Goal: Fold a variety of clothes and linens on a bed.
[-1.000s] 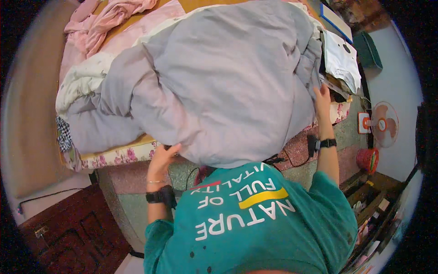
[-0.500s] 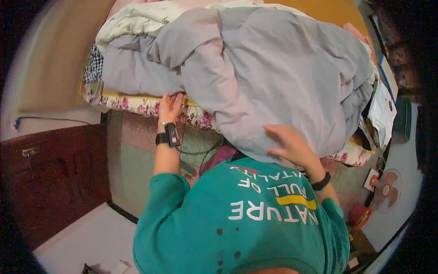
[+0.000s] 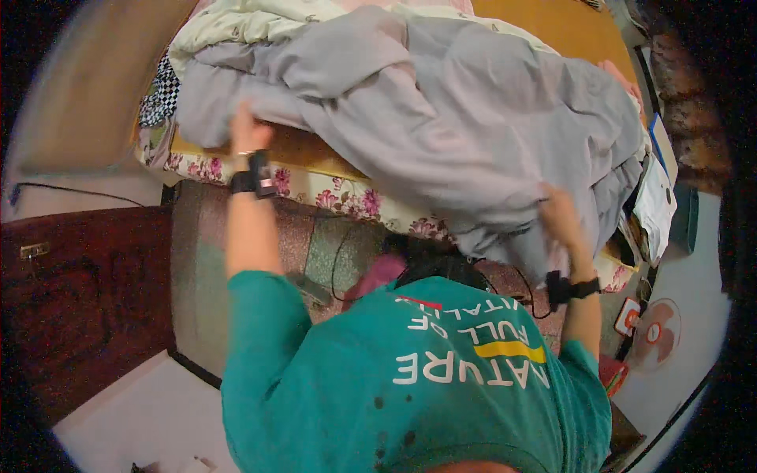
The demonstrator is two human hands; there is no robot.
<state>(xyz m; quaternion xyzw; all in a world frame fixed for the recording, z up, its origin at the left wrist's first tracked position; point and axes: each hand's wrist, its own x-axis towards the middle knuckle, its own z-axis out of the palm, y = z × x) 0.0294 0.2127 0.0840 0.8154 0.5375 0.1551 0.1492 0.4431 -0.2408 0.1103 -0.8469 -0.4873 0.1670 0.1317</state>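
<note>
A large grey quilt [image 3: 473, 118] lies rumpled across the bed, its near edge raised at the left and hanging over the bedside toward the right. My left hand [image 3: 249, 130] is at the quilt's near left edge, above the floral bed covering [image 3: 331, 189]; motion smears its fingers, so their hold is unclear. At the near right part of the quilt, my right hand [image 3: 560, 217] has its fingers closed on the cloth, and a fold hangs below it. Both wrists wear black bands.
A cream patterned cloth [image 3: 236, 24] lies behind the quilt, and a checkered cloth [image 3: 163, 91] is at the bed's left end. White papers or bags [image 3: 653, 206] stand by the right edge. A fan [image 3: 657, 333] is at right, a dark red door [image 3: 87, 299] at left.
My left hand has moved left and farther up along the quilt's edge. My right hand has moved right and closed on the quilt. The quilt's near edge shifted, baring more yellow bed surface.
</note>
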